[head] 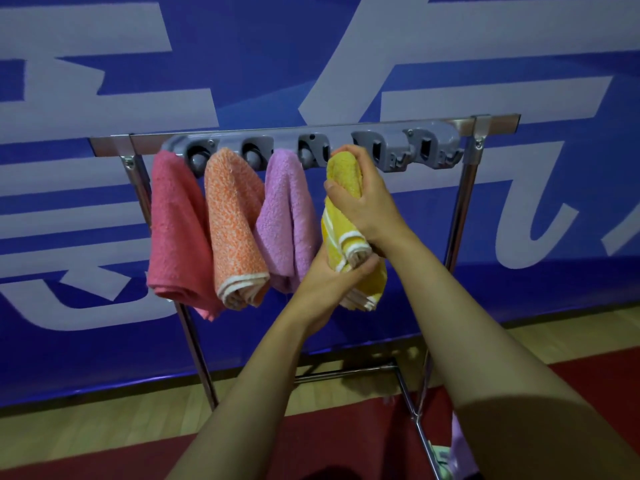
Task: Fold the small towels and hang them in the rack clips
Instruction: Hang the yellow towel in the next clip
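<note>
A grey clip bar (391, 143) is fixed along the top rail of a chrome rack (460, 202). From its left clips hang a pink towel (176, 230), an orange towel (232, 223) and a lilac towel (287, 216). My right hand (363, 192) grips the folded top of a yellow towel (343, 174) and holds it up against the fourth clip. My left hand (329, 275) holds the same towel's white-edged lower end from below. The clip's jaws are hidden behind the towel and my fingers.
The rightmost clip (429, 147) on the bar holds nothing. Behind the rack stands a blue banner (346, 64) with large pale letters. The rack's lower crossbar (346, 374) and foot run over wooden and red flooring. A lilac cloth (459, 445) shows at the bottom right.
</note>
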`<state>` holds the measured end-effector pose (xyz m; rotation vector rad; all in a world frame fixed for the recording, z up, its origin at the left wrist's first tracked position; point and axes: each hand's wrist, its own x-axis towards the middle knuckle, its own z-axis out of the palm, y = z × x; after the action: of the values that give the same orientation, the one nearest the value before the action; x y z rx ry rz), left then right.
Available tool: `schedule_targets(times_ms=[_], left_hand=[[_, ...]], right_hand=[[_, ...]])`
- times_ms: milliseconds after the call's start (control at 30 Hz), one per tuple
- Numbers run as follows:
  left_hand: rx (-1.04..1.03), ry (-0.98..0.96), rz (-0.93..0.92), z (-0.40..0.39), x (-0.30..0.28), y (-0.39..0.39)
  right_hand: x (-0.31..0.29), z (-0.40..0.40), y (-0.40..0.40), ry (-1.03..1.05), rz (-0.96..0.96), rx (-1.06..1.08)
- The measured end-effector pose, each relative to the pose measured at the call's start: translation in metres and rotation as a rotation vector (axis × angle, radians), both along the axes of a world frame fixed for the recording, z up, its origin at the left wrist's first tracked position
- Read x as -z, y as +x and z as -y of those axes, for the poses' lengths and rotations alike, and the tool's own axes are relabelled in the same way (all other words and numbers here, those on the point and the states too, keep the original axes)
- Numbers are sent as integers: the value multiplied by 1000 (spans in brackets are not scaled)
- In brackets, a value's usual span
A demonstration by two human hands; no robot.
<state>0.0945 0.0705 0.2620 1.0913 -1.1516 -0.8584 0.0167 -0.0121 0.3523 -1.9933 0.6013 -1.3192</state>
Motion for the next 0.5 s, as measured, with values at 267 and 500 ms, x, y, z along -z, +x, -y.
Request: schedule_targets(times_ms=[267, 500], left_hand=[[-230, 184, 124, 15, -1, -8], [-145, 175, 142, 23, -3, -12]], right_hand=[[4, -14, -3, 59, -40, -18], [8, -10, -13, -14, -206, 58]])
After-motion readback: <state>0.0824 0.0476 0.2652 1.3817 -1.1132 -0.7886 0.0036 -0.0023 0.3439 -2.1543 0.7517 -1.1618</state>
